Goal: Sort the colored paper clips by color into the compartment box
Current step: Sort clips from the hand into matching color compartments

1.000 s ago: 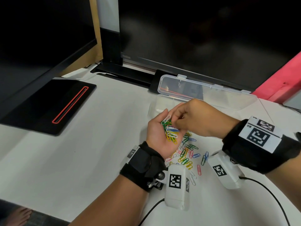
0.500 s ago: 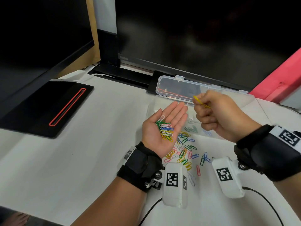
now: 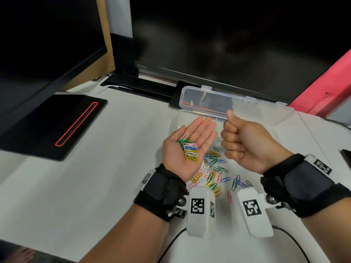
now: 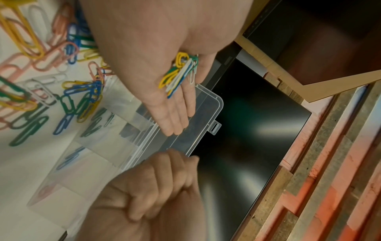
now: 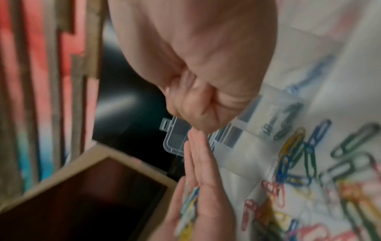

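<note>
My left hand (image 3: 201,133) lies flat, palm up, above the table, carrying a small heap of white, yellow, green and blue paper clips (image 3: 190,149). Right beside its fingertips my right hand (image 3: 239,141) is a closed fist with the thumb up, and no clip shows in it. Both hands hover over the front of the clear compartment box (image 3: 175,120), whose lid (image 3: 247,109) stands open behind. Loose clips of several colours (image 3: 212,173) are scattered on the white table between my wrists. In the left wrist view a few clips lie in the box's compartments (image 4: 70,159).
A black monitor base with a red line (image 3: 53,126) lies at the left, and a large dark screen (image 3: 228,44) stands behind the box. A red panel (image 3: 326,88) is at the right, with a dark device (image 3: 346,156) at the right edge. Cables run near the front edge.
My right hand took a yellow clip from the left palm and carried it over the box; it is now a fist with no clip showing. The left hand flattened out.
</note>
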Motion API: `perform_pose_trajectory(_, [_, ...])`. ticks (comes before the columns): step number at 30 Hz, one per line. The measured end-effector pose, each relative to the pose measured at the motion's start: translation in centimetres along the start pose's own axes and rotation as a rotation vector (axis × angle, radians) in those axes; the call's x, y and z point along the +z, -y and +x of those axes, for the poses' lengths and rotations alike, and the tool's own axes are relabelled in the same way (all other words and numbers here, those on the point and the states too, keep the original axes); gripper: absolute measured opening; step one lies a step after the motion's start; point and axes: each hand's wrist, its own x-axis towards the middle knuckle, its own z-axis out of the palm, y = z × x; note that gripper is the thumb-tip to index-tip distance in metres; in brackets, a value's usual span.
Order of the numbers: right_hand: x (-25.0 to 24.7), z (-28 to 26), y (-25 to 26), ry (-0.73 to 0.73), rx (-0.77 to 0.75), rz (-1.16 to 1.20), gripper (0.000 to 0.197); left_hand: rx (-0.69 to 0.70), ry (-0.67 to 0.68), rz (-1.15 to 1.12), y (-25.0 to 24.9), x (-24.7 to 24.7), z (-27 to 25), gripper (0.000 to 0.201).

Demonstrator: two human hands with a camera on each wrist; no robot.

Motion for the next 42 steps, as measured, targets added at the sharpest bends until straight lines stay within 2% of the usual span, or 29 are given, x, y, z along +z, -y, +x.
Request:
perform_pose_trajectory(2, [0.9, -0.5, 0.0, 0.014, -0.128, -0.245, 0.034, 0.017, -0.015, 0.016, 0.0, 0.2, -0.1, 0.044])
perform_pose_trajectory(6, [2.0, -1.5, -0.2, 0.168, -0.360, -0.732, 0.020, 0.049, -0.048, 0.029, -0.2, 0.0, 0.1, 0.047])
perform_pose_trajectory(8, [2.6, -1.9, -0.1, 0.194, -0.439, -0.995, 0.008, 0.041, -0.060, 0.042, -0.2, -0.1, 0.1, 0.049])
perform_pose_trajectory(10, [2.8, -2.1, -0.1, 0.159, -0.453, -1.185, 0.014, 0.038, -0.064, 0.053, -0.2, 0.0, 0.1, 0.049])
perform_pose_trajectory(12, [3.0, -2.3, -0.2, 0.147, -0.443, -1.269, 0.020, 0.040, -0.067, 0.056, -0.2, 0.1, 0.2, 0.049])
perform_pose_trajectory(15, [3.1, -1.7, -0.5, 0.129, -0.466, -1.346, 0.026, 0.049, -0.070, 0.055, -0.2, 0.1, 0.1, 0.049])
perform_pose_trajectory(20, [3.0, -0.6, -0.6, 0.042, -0.541, -1.409, 0.011, 0.035, -0.066, 0.019, 0.1, 0.3, -0.1, 0.048])
perform_pose_trajectory(26, [2.6, 0.2, -0.3, -0.004, -0.544, -1.265, 0.010, 0.031, -0.063, 0.004, 0.1, 0.3, -0.1, 0.048])
perform_pose_trajectory(33, [2.8, -0.5, 0.8, -0.127, -0.648, -1.149, 0.010, 0.051, -0.039, -0.014, 0.3, 0.2, 0.1, 0.047])
perform_pose_trajectory(36, [3.1, -0.3, 0.9, -0.157, -0.655, -1.204, 0.008, 0.038, -0.030, 0.001, 0.4, 0.1, 0.1, 0.051])
perform_pose_trajectory(38, [3.1, -0.1, 0.8, -0.113, -0.601, -1.271, 0.011, 0.022, -0.045, 0.015, 0.3, 0.1, 0.0, 0.051])
perform_pose_trajectory(42, [3.5, -1.0, 0.5, 0.020, -0.523, -1.418, 0.004, 0.008, -0.054, 0.052, 0.0, 0.0, -0.1, 0.048])
